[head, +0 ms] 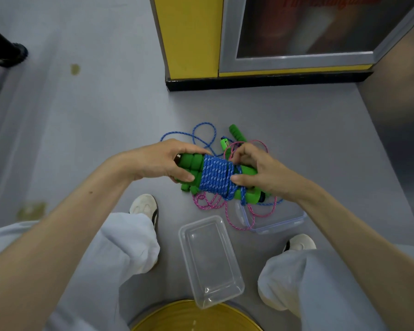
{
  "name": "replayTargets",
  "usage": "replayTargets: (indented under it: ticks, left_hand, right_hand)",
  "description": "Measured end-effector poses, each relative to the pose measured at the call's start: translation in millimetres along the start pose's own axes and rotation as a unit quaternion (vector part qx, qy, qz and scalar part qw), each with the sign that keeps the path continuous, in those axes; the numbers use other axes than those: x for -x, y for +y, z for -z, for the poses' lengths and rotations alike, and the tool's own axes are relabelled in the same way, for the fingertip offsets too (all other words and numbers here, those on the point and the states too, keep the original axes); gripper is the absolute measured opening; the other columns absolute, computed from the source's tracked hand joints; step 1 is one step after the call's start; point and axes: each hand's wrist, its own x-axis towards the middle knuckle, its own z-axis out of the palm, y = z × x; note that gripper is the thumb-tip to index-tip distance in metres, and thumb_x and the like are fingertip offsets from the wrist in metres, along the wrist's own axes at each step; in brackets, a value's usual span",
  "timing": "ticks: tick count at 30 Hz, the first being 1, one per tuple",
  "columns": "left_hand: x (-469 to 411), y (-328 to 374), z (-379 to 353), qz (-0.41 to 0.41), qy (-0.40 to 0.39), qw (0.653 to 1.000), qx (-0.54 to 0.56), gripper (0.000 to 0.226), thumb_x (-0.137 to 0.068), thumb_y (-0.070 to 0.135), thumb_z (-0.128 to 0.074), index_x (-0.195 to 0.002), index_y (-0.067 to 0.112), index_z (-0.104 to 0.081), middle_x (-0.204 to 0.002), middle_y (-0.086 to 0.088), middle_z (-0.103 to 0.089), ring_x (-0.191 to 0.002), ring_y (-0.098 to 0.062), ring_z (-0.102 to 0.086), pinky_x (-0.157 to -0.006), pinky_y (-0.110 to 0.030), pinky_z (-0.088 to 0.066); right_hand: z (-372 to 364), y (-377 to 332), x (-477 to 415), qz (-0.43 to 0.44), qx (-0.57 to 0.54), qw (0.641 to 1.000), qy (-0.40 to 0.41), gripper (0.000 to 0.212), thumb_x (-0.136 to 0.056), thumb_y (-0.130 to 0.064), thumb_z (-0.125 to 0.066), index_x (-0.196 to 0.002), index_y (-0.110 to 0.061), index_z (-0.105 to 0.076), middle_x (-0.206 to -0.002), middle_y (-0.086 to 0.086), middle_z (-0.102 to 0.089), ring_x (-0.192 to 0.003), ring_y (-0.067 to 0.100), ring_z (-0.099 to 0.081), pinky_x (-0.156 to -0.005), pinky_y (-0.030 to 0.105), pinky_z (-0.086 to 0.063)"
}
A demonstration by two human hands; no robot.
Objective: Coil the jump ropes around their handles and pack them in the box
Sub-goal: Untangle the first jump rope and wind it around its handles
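Observation:
A pair of green foam handles (pixel 192 166) wrapped in many turns of blue rope (pixel 216 176) is held above the grey floor. My left hand (pixel 163 163) grips the handles' left end. Pinching the rope at the right end of the coil is my right hand (pixel 256 170). On the floor beyond lie loose blue rope loops (pixel 202 134), a pink rope (pixel 227 211) and two more green handles (pixel 236 133). A clear plastic box (pixel 210 259) stands empty between my feet.
The box's clear lid (pixel 276 222) with blue clips lies on the floor to the right, under the pink rope. A yellow cabinet (pixel 189 37) with a black base stands ahead. A round yellow stool (pixel 194 316) is at the bottom edge. My shoes flank the box.

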Motion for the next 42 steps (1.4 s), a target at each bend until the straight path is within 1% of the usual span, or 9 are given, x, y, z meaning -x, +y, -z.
replayTargets:
  ticks: [4, 8, 14, 18, 21, 24, 30, 35, 42]
  left_hand:
    - [0.4, 1.5, -0.1, -0.012, -0.002, 1.0, 0.01, 0.055, -0.083, -0.006, -0.064, -0.125, 0.028, -0.056, -0.112, 0.006, -0.066, -0.094, -0.007, -0.065, -0.07, -0.022, -0.053]
    - [-2.1, 2.4, -1.2, -0.024, 0.03, 0.999, 0.01, 0.054, -0.085, -0.003, -0.063, -0.123, 0.033, -0.053, -0.117, 0.0, -0.059, -0.099, -0.014, -0.06, -0.074, -0.026, -0.054]
    - [-19.5, 6.4, -33.3, -0.091, 0.352, 0.925, -0.114, 0.044, -0.084, 0.017, -0.069, -0.124, 0.03, -0.055, -0.115, -0.001, -0.037, -0.113, -0.014, -0.039, -0.099, -0.02, -0.031]
    - [-28.8, 20.0, -63.4, -0.153, 0.309, 0.927, -0.144, 0.014, -0.082, 0.02, -0.072, -0.095, 0.017, -0.067, -0.093, -0.002, -0.056, -0.085, -0.014, -0.054, -0.078, -0.018, -0.042]
    - [-36.4, 22.2, -74.6, -0.136, 0.313, 0.93, -0.139, 0.011, -0.081, 0.02, -0.072, -0.085, 0.013, -0.066, -0.08, -0.001, -0.06, -0.073, -0.016, -0.054, -0.071, -0.035, -0.047]
    - [-39.3, 23.5, -76.6, -0.121, 0.323, 0.93, -0.128, 0.01, -0.081, 0.019, -0.072, -0.084, 0.012, -0.067, -0.071, 0.006, -0.058, -0.066, -0.01, -0.051, -0.067, -0.031, -0.046]
    - [-41.8, 24.1, -81.0, -0.089, 0.36, 0.92, -0.127, 0.017, -0.078, 0.021, -0.074, -0.084, 0.011, -0.061, -0.071, 0.003, -0.06, -0.067, -0.018, -0.055, -0.067, -0.036, -0.049]
    - [-43.4, 23.3, -83.0, -0.073, 0.391, 0.899, -0.185, 0.018, -0.08, 0.021, -0.072, -0.091, 0.011, -0.062, -0.087, -0.003, -0.062, -0.08, -0.021, -0.056, -0.074, -0.038, -0.047]
    - [-46.2, 21.6, -79.9, -0.083, 0.35, 0.889, -0.282, 0.014, -0.086, 0.018, -0.065, -0.093, 0.007, -0.065, -0.084, -0.001, -0.05, -0.081, -0.026, -0.053, -0.07, -0.04, -0.042]
  right_hand:
    - [6.6, -6.2, 0.8, -0.045, -0.023, 0.998, -0.043, 0.044, -0.085, -0.016, -0.068, -0.122, -0.026, -0.047, -0.126, -0.005, -0.056, -0.118, 0.011, -0.056, -0.092, 0.026, -0.05]
    - [2.7, 0.4, -0.3, -0.067, -0.008, 0.998, -0.02, 0.043, -0.085, -0.022, -0.068, -0.124, -0.027, -0.05, -0.129, -0.008, -0.053, -0.125, 0.009, -0.045, -0.107, 0.033, -0.035]
    - [0.8, 7.5, -11.2, -0.118, -0.157, 0.968, 0.159, 0.052, -0.082, -0.016, -0.071, -0.131, -0.014, -0.052, -0.122, 0.007, -0.062, -0.115, 0.019, -0.057, -0.103, 0.035, -0.043]
    - [-4.1, 4.6, -15.9, -0.112, -0.178, 0.96, 0.185, 0.045, -0.085, -0.014, -0.069, -0.125, -0.009, -0.05, -0.108, 0.008, -0.066, -0.094, 0.017, -0.065, -0.083, 0.026, -0.052]
    - [-9.8, 2.2, -17.1, -0.106, -0.174, 0.959, 0.2, 0.045, -0.086, -0.015, -0.068, -0.126, -0.012, -0.048, -0.104, 0.008, -0.066, -0.084, 0.014, -0.064, -0.066, 0.019, -0.05]
    - [-11.9, 1.5, -14.5, -0.099, -0.167, 0.959, 0.205, 0.045, -0.089, -0.016, -0.064, -0.13, -0.009, -0.047, -0.101, 0.007, -0.065, -0.079, 0.011, -0.064, -0.061, 0.017, -0.05]
    - [-15.4, -3.3, -14.7, -0.105, -0.146, 0.957, 0.229, 0.038, -0.094, -0.02, -0.056, -0.131, -0.013, -0.049, -0.118, 0.01, -0.062, -0.107, 0.024, -0.061, -0.098, 0.044, -0.047]
    - [-23.7, -10.1, -15.9, -0.095, -0.121, 0.954, 0.257, 0.037, -0.096, -0.017, -0.052, -0.133, -0.011, -0.046, -0.121, 0.01, -0.059, -0.107, 0.021, -0.06, -0.092, 0.035, -0.049]
    - [-27.9, -12.6, -19.4, -0.101, -0.065, 0.956, 0.269, 0.037, -0.095, -0.021, -0.052, -0.131, -0.016, -0.048, -0.12, 0.006, -0.059, -0.108, 0.021, -0.058, -0.097, 0.042, -0.046]
